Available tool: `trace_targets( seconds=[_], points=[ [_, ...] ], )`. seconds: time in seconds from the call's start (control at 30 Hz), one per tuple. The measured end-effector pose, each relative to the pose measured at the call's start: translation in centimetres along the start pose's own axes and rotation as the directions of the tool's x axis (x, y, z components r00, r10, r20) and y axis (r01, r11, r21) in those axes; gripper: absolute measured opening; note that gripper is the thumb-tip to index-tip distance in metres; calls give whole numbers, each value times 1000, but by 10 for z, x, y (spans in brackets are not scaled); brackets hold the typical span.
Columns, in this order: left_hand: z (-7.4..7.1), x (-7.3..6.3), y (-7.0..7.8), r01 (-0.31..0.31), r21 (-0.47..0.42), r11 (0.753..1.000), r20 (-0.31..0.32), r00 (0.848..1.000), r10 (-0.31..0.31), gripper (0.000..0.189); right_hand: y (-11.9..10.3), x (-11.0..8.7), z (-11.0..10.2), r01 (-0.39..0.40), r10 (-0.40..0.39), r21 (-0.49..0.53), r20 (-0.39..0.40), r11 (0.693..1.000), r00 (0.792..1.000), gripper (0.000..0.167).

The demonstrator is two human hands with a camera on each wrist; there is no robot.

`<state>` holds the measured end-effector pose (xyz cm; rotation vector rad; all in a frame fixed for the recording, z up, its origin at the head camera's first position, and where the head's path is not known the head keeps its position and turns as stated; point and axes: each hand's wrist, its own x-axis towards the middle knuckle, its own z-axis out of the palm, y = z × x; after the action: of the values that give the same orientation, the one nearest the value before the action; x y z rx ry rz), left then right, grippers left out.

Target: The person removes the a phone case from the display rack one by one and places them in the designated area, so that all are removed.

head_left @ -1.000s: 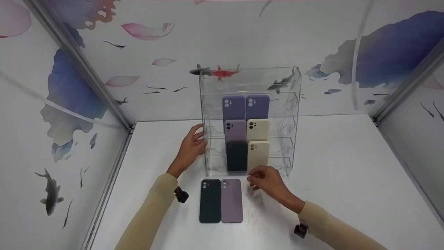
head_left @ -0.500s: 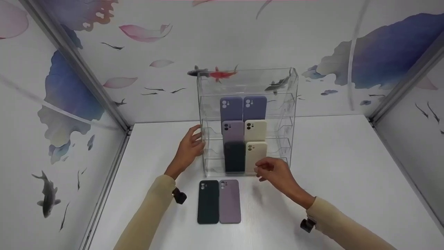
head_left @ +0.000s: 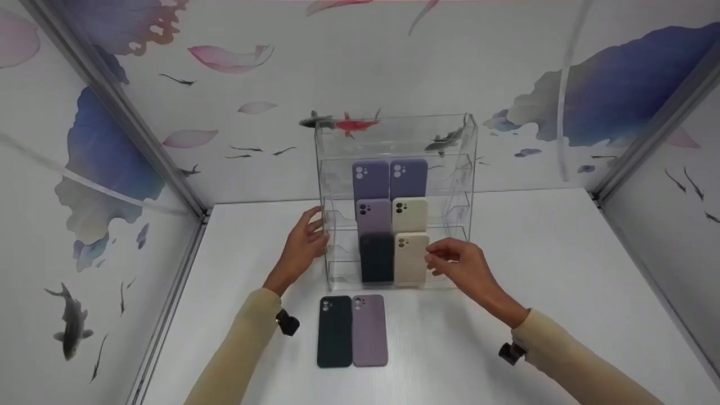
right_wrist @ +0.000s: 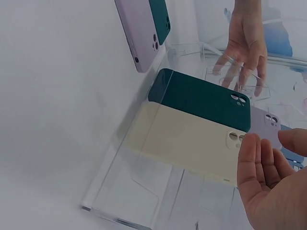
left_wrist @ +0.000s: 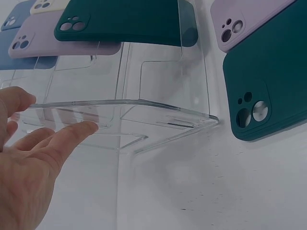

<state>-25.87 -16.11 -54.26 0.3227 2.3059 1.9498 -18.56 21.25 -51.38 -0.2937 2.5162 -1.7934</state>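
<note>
Resting the left hand (head_left: 304, 242) against the outer side of the clear acrylic tiered rack (head_left: 340, 253), with fingers relaxed and apart, gripping nothing; probably steadying the light frame against sliding. Hovering with the right hand (head_left: 464, 267) at the right edge of the lower cream phone case (head_left: 412, 264), holding nothing, with fingers loosely bending and well apart from the thumb.

Seeing that lower case standing in the front tier, just left of the right hand, alongside the dark green phone case (head_left: 377, 261). Finding the lilac phone case (head_left: 373, 219) and the upper cream phone case (head_left: 410, 214) one tier up, then the left violet phone case (head_left: 370, 181) and the right violet phone case (head_left: 409, 179) beyond both hands. Presumably facing the camera cutouts forward for showing every back. Noticing the loose green phone case (head_left: 334, 332) and the loose lilac phone case (head_left: 369, 332) lying flat on the table (head_left: 427, 349), touching edge to edge, nearer than both hands; likely sitting within easy reach.

Being unable to tell contact from a narrow gap at the right fingertips. Losing the upper cases' bottoms behind the row in front, and struggling to trace the transparent rim against the printed wall (head_left: 394, 73). Cutting off both loose cases in the left wrist view.
</note>
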Motion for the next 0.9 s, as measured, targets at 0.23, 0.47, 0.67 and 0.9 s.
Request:
trace_targets(
  seconds=[0.23,0.47,0.67,0.9],
  points=[
    [2,-3,-2,-17,27,999,6,1000,17,75,-14,9,-20,60,-61,-37,-27,997,998,20],
    [1,-3,-1,-32,33,999,10,999,32,76,-29,23,-36,114,-119,-76,-55,991,991,19],
    [1,-2,-1,-34,20,999,15,999,33,76,-37,35,-46,153,-165,-123,-97,981,981,21],
    [1,-2,-2,-37,-18,999,18,999,38,75,-46,48,-54,176,-195,-172,-102,969,975,21]
  ],
)
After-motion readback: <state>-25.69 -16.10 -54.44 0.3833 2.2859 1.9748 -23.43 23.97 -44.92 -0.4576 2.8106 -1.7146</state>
